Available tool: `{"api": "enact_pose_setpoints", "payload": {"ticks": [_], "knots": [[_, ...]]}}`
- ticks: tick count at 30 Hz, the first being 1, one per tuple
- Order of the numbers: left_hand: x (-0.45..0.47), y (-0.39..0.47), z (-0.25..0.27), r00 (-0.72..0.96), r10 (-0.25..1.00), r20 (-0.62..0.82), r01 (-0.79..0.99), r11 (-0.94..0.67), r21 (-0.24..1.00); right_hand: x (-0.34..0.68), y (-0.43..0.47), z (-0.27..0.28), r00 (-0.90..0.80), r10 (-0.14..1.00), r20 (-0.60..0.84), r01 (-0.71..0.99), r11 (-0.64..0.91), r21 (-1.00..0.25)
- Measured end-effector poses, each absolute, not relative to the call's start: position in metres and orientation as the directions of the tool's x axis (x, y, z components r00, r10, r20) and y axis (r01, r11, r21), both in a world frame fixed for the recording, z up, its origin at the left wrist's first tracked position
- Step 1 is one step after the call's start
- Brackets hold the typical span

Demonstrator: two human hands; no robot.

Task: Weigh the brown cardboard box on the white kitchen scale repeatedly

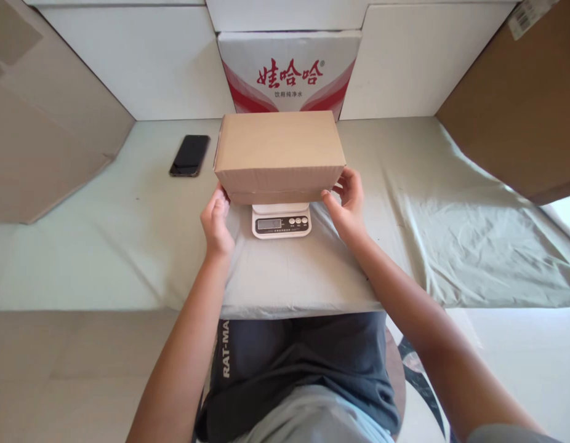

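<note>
A closed brown cardboard box [280, 143] is over a white kitchen scale [282, 232], hiding most of its platform. Whether the box's full weight rests on the scale, I cannot tell. My left hand [217, 223] grips the box at its lower left corner, some fingers hidden behind its side. At the lower right corner, my right hand [347, 204] holds the box with the thumb on the front face and the fingers along the side. The scale's small display [269, 224] and buttons face me; its reading is too faint to make out.
A black smartphone [189, 155] lies left of the box on the cloth-covered table [104, 258]. Behind stands a white and red carton [289, 71] between white panels. Large brown cardboard pieces [49, 117] flank the left, and another brown carton [511, 104] the right.
</note>
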State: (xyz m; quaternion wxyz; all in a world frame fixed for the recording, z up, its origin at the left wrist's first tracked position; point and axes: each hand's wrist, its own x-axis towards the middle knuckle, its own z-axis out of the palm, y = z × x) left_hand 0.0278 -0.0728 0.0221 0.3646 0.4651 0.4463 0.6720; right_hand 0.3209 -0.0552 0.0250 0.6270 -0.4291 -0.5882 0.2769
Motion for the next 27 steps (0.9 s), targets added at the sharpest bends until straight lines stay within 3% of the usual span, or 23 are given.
{"api": "enact_pose_setpoints", "payload": {"ticks": [27], "knots": [[0.0253, -0.0720, 0.0209, -0.274, 0.911, 0.308, -0.063, -0.337, 0.939, 0.3286, -0.0533, 0.0235, 0.146, 0.865, 0.479, 0.137, 0.462, -0.876]]}}
